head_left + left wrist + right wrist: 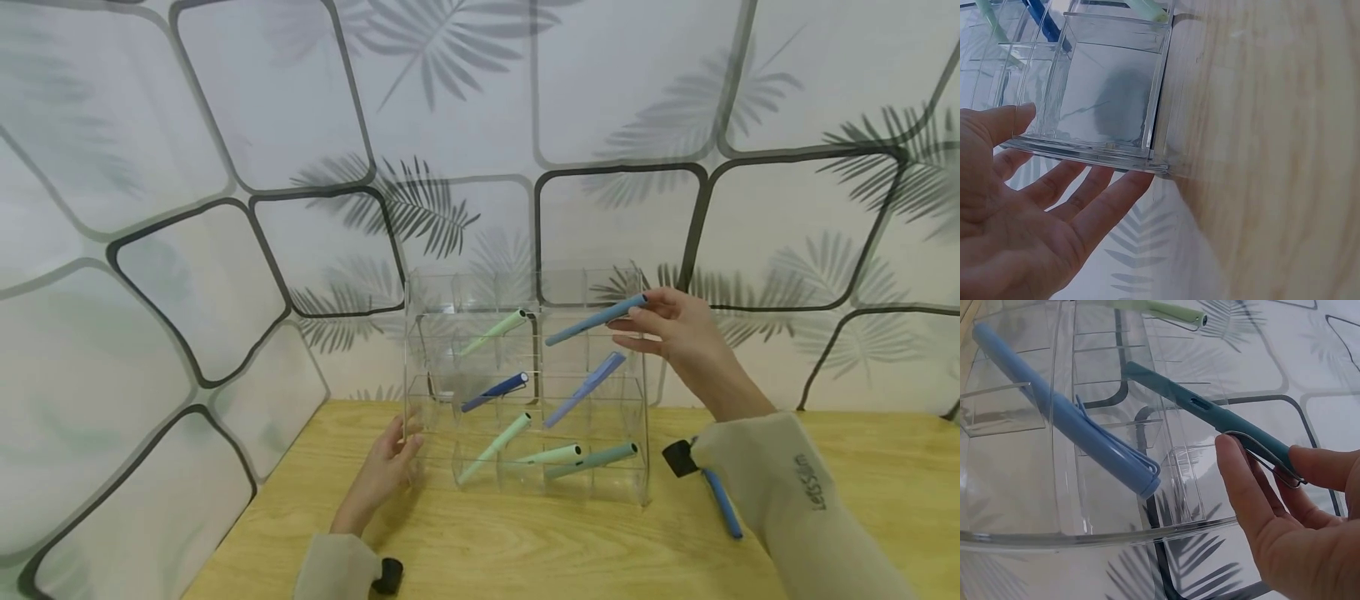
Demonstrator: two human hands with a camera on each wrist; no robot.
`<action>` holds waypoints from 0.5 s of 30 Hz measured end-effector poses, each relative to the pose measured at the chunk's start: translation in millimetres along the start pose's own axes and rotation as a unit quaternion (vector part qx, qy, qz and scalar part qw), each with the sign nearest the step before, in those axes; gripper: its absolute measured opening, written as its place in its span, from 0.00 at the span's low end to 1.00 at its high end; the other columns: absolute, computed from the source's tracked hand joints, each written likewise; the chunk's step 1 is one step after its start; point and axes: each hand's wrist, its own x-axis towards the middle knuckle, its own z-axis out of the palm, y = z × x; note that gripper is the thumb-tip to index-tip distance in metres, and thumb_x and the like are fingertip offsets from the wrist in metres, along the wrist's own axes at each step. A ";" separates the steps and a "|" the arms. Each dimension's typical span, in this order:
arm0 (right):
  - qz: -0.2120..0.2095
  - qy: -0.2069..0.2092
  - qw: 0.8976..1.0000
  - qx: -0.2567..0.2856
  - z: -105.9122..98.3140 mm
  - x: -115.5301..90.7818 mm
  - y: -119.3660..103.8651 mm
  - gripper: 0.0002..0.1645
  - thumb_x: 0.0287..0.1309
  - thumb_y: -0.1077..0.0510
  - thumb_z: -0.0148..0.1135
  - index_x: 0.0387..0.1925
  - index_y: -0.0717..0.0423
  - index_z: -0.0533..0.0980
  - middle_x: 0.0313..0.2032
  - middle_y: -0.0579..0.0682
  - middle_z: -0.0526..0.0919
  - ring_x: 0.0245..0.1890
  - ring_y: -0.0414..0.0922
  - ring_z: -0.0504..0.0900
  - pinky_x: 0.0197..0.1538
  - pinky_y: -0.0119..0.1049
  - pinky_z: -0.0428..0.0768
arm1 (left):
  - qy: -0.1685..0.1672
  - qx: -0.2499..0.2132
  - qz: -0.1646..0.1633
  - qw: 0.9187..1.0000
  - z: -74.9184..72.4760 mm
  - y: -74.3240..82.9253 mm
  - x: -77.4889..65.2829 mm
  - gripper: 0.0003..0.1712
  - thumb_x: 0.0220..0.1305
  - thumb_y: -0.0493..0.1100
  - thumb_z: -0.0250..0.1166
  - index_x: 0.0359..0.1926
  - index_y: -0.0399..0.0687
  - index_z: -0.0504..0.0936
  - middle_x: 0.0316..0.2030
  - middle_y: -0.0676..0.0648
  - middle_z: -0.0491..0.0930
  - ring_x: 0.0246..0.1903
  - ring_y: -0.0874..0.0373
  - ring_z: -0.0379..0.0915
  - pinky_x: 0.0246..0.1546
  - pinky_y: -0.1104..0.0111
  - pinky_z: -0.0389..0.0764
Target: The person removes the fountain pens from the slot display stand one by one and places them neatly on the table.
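Note:
My right hand (675, 329) pinches a teal-blue pen (596, 321) by its capped end, thumb and fingers near the metal clip. The pen (1204, 409) slants over the upper right of a clear acrylic pen rack (521, 492), its far end pointing left. Just below it a lavender-blue pen (585, 389) leans in a compartment. At the rack's lower left side is my left hand (386, 462). In the left wrist view its fingers (1107, 203) extend fairly straight to the side panel, with the thumb (1013, 122) overlapping the front.
Other pens slant in the rack: light green (491, 332), dark blue (495, 392), mint (495, 447), pale green (551, 455) and grey-green (592, 461). A blue pen (722, 502) lies on the wooden table (525, 550) by my right sleeve. Patterned cloth (465, 233) hangs behind.

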 end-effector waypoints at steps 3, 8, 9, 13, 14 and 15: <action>-0.010 0.007 1.000 0.009 -1.2 -2.2 0.6 0.08 0.76 0.68 0.48 0.53 0.62 0.65 0.49 0.56 0.72 0.45 0.40 0.86 0.53 0.41 0.81 | -0.001 -0.001 -0.001 1.000 -0.4 -0.4 0.5 0.30 0.79 0.38 0.54 0.77 0.38 0.58 0.65 0.28 0.67 0.57 0.35 0.71 0.23 0.69 0.77; -0.027 0.033 0.998 0.037 -2.4 -4.2 5.5 0.08 0.75 0.67 0.51 0.52 0.62 0.66 0.47 0.54 0.73 0.44 0.41 0.85 0.50 0.41 0.83 | 0.004 0.004 0.007 1.000 0.1 -1.7 1.2 0.30 0.79 0.38 0.54 0.76 0.37 0.59 0.64 0.27 0.69 0.58 0.33 0.72 0.24 0.68 0.78; -0.035 0.042 0.997 0.046 -2.4 -4.8 6.6 0.08 0.75 0.67 0.52 0.51 0.63 0.67 0.47 0.54 0.74 0.43 0.41 0.85 0.49 0.40 0.83 | 0.004 0.003 0.008 1.000 0.4 -2.0 1.4 0.30 0.79 0.38 0.54 0.76 0.37 0.59 0.64 0.27 0.68 0.58 0.32 0.71 0.24 0.68 0.78; -0.076 0.082 0.989 0.098 -1.6 -7.0 9.4 0.07 0.73 0.67 0.54 0.49 0.64 0.67 0.45 0.51 0.75 0.40 0.41 0.86 0.46 0.39 0.84 | 0.001 -0.004 0.006 1.000 0.7 -2.3 0.8 0.30 0.79 0.39 0.55 0.76 0.38 0.59 0.65 0.27 0.68 0.58 0.33 0.71 0.24 0.69 0.78; -0.084 0.088 0.987 0.107 -1.7 -7.4 9.7 0.07 0.73 0.66 0.54 0.49 0.64 0.67 0.45 0.51 0.74 0.40 0.41 0.86 0.46 0.39 0.84 | 0.000 -0.006 0.003 1.000 0.7 -2.4 0.6 0.30 0.79 0.38 0.54 0.76 0.39 0.59 0.65 0.28 0.68 0.58 0.33 0.71 0.24 0.69 0.77; -0.089 0.093 0.985 0.118 -1.8 -7.8 9.7 0.07 0.74 0.66 0.54 0.49 0.63 0.67 0.45 0.52 0.74 0.40 0.41 0.86 0.47 0.39 0.84 | 0.000 -0.007 0.003 1.000 0.7 -2.5 0.7 0.30 0.79 0.39 0.54 0.76 0.39 0.59 0.65 0.28 0.68 0.58 0.34 0.71 0.23 0.69 0.77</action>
